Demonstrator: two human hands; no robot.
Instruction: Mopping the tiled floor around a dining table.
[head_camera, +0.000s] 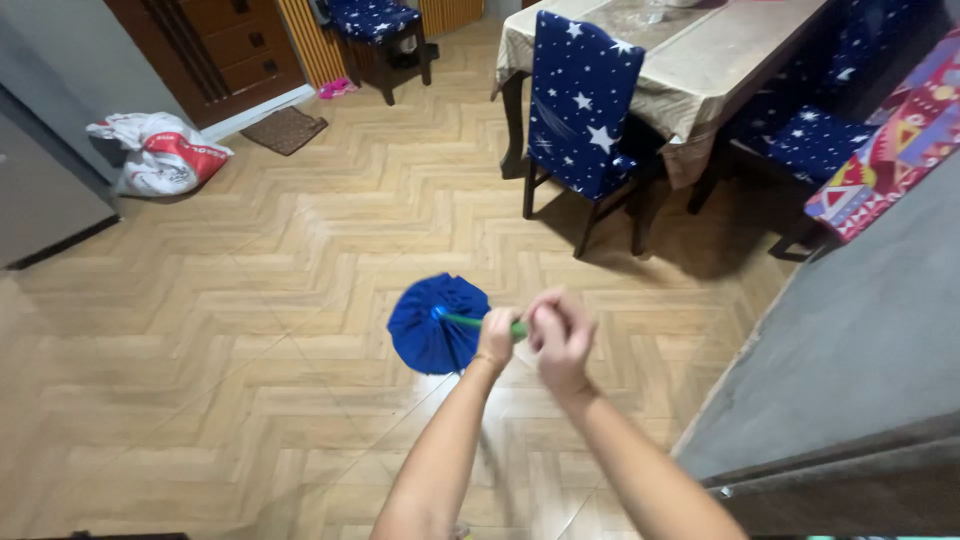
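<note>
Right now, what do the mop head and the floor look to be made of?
The mop head looks like soft blue cloth: it spreads in matte folds. The floor seems glossy tile or laminate with a herringbone wood look; it reflects light near both hands.

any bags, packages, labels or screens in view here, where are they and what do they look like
Sack: on the floor at upper left, beside the grey wall; a slumped, crumpled plastic bag, white with a large red printed patch.
No screens, signs or separate labels show anywhere else in this view.
</note>
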